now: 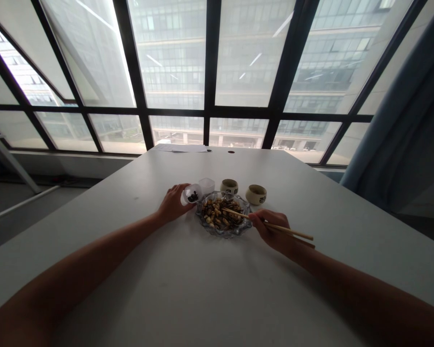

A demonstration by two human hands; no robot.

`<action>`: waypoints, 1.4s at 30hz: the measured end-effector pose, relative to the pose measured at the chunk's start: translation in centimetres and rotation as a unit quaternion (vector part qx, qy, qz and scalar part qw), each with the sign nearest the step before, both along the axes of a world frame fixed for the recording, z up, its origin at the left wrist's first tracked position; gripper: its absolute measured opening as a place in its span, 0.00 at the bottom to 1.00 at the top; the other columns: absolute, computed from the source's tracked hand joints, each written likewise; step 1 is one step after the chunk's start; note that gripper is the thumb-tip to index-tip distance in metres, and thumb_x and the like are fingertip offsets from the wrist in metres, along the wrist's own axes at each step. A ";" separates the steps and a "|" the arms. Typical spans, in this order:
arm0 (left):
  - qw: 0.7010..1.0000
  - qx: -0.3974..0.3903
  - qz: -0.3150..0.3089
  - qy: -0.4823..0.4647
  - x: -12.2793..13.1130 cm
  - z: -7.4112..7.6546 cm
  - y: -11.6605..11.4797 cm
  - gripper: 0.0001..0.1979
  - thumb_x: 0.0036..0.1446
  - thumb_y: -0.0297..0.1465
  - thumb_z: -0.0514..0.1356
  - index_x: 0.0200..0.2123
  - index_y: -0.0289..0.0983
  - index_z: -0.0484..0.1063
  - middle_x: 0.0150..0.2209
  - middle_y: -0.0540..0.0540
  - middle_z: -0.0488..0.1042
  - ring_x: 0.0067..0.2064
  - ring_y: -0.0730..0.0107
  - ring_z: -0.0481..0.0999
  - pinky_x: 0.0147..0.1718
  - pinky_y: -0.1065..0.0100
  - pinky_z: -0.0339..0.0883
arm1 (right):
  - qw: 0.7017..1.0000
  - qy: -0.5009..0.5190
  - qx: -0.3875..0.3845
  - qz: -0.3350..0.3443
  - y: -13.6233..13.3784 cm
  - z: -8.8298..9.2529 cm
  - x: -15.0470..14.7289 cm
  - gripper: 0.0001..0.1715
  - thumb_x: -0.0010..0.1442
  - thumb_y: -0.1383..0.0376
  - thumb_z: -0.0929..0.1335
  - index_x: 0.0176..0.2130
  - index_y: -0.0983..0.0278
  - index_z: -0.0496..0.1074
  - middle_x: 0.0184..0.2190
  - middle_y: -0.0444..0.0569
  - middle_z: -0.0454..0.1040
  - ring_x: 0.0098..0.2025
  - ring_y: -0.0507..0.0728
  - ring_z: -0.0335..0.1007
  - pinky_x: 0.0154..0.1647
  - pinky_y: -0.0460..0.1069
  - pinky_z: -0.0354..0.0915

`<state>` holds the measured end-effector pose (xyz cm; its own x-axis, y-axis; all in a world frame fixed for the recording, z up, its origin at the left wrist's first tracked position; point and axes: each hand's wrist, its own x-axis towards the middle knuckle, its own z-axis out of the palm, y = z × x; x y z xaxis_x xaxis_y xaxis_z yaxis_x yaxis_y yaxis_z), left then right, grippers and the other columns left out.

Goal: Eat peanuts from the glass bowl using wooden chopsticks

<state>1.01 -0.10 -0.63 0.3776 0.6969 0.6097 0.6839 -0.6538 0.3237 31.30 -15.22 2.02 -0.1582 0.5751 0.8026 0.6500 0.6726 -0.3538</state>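
Note:
My right hand [273,229] is closed round a pair of wooden chopsticks [291,231], whose tips reach into a clear, wavy-rimmed glass bowl [224,234]. In the bowl lies a mix of peanuts [211,219] and dark seeds [237,219]. My left hand [175,201] grips a small translucent plastic cup [192,193] at the bowl's left side, tilted toward me, with a few dark pieces inside. Whether the chopstick tips pinch anything is too small to tell.
A second translucent cup [207,185] stands just behind the bowl. Two small beige ceramic cups [229,185] with dark markings sit behind and to the right. Papers [181,148] lie at the far end of the white table [173,289], near two round holes. A blue curtain [394,130] hangs at right.

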 end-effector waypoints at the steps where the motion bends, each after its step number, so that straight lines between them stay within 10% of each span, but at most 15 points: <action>1: 1.000 -0.002 0.002 0.001 0.0 0.0 0.0 0.30 0.50 0.38 0.67 0.55 0.40 0.64 0.54 0.39 0.74 0.57 0.49 0.72 0.57 0.49 0.65 | 1.000 0.006 -0.008 0.000 0.0 -0.1 0.1 0.20 0.66 0.61 0.67 0.23 0.63 0.70 0.15 0.42 0.67 0.16 0.48 0.60 0.18 0.44 0.57; 15: 1.000 -0.011 0.015 -0.016 0.0 -0.2 0.1 0.30 0.51 0.41 0.67 0.55 0.40 0.65 0.52 0.39 0.74 0.54 0.50 0.74 0.54 0.51 0.68 | 0.917 0.353 -0.187 -0.013 1.9 -1.0 0.5 0.30 0.54 0.40 0.72 0.25 0.64 0.72 0.15 0.44 0.70 0.14 0.48 0.62 0.12 0.44 0.57; 26: 0.997 -0.052 0.049 -0.032 0.0 -0.3 0.3 0.36 0.53 0.45 0.65 0.62 0.39 0.59 0.50 0.38 0.75 0.51 0.50 0.76 0.51 0.52 0.70 | 0.807 0.537 -0.244 0.012 3.7 -1.4 1.7 0.32 0.37 0.43 0.80 0.25 0.66 0.73 0.14 0.42 0.69 0.15 0.48 0.61 0.11 0.42 0.58; 35: 0.979 -0.134 0.144 -0.054 -0.5 -0.5 1.4 0.39 0.56 0.52 0.60 0.64 0.37 0.57 0.46 0.38 0.77 0.48 0.49 0.78 0.49 0.51 0.70 | 0.819 0.540 -0.195 0.008 4.3 -2.0 2.3 0.29 0.43 0.43 0.78 0.26 0.64 0.72 0.15 0.41 0.69 0.16 0.48 0.63 0.12 0.42 0.59; 42: 0.995 0.010 0.092 -0.029 -0.3 2.7 1.3 0.38 0.56 0.51 0.61 0.63 0.37 0.58 0.63 0.33 0.66 0.64 0.45 0.64 0.60 0.44 0.58 | 0.851 0.499 -0.165 -0.005 4.6 -2.1 3.0 0.27 0.52 0.43 0.74 0.26 0.63 0.70 0.15 0.41 0.69 0.14 0.49 0.62 0.11 0.44 0.59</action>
